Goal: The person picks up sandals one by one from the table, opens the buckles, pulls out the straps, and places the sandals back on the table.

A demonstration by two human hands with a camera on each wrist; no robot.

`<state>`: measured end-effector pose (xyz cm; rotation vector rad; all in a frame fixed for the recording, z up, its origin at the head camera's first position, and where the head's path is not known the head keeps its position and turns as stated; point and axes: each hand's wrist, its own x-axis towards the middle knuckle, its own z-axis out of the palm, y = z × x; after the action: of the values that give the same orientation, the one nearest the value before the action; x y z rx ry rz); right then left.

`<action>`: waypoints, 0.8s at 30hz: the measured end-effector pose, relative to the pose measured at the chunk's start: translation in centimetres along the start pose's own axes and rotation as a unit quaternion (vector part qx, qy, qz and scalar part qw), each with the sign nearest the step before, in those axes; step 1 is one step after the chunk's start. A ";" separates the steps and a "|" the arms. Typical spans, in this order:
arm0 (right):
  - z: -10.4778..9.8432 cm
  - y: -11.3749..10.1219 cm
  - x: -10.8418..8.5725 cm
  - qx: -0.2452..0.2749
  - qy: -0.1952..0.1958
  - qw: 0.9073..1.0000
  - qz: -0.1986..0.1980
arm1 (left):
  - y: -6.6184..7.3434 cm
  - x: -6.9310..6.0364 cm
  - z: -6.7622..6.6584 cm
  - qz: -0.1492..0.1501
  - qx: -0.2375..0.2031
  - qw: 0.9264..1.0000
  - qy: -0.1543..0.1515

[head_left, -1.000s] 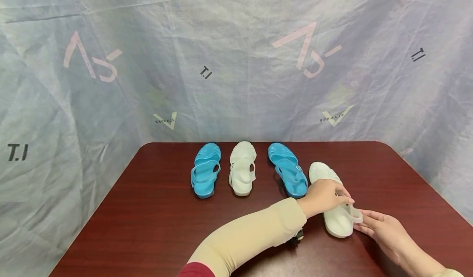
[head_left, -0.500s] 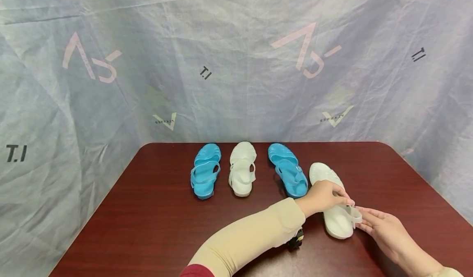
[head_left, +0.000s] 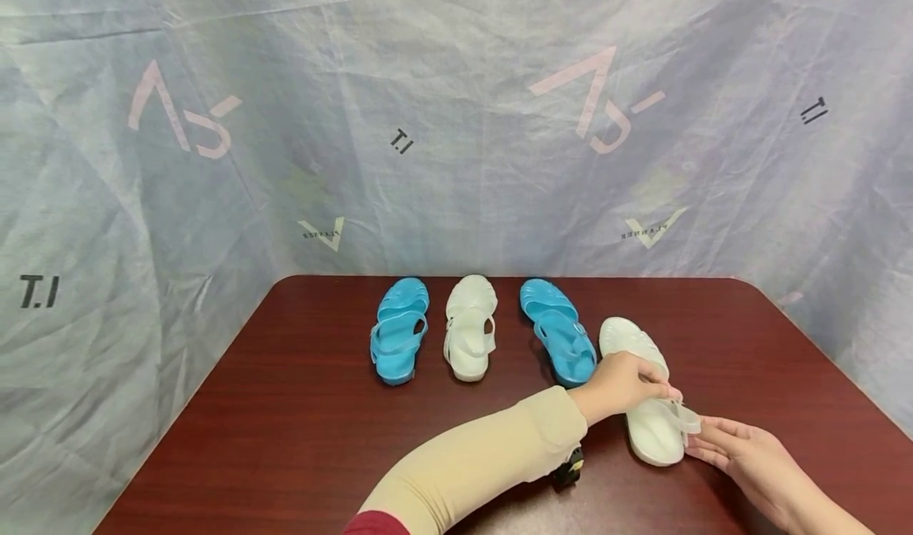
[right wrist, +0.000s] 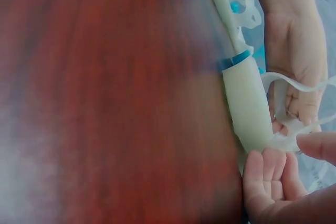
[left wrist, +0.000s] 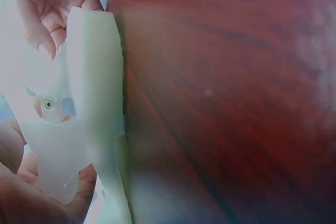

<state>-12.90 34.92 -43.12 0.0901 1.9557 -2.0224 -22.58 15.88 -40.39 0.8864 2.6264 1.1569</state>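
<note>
A white sandal (head_left: 655, 440) lies at the right of the table in the head view, its toe pointing away. My left hand (head_left: 619, 384) reaches over its middle and pinches the ankle strap (head_left: 688, 419) between thumb and fingers. From the right, my right hand (head_left: 752, 460) holds the same strap beside the heel, fingertips against the sandal's side. A small round metal stud (left wrist: 48, 104) shows on the strap in the left wrist view. The pale heel side (right wrist: 247, 103) stands on the table in the right wrist view. My left hand hides the sandal's middle.
A blue sandal (head_left: 567, 349) lies just left of the worked one. Farther left are another white sandal (head_left: 469, 353) and another blue sandal (head_left: 399, 345). They rest on a dark red table (head_left: 285, 424) with a grey curtain (head_left: 456, 162) behind.
Both hands stay at the strap with only slight finger movement. The strap has shifted a little beside the heel; the other sandals keep their places.
</note>
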 end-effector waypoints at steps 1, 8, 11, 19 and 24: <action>-0.1 0.1 -0.1 0.002 -0.011 1.000 0.000 | 0.0 0.0 0.0 -0.003 -0.001 1.000 0.001; -0.2 0.3 -0.1 0.002 -0.004 1.000 -0.007 | 0.1 -0.2 0.4 -0.012 -0.009 1.000 0.010; 0.0 0.3 0.0 -0.001 0.017 1.000 -0.005 | 0.1 -0.2 0.5 -0.021 -0.013 1.000 0.012; 0.6 0.3 0.4 0.007 0.086 0.996 0.011 | -0.2 0.0 0.5 -0.034 -0.031 0.999 0.007; 0.6 -0.5 0.5 0.008 0.094 0.995 0.012 | -0.1 -0.2 0.2 -0.032 -0.038 0.999 0.002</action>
<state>-13.45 34.22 -42.75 0.3171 2.0381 -2.0816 -22.37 15.81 -40.60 0.7815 2.5755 1.2348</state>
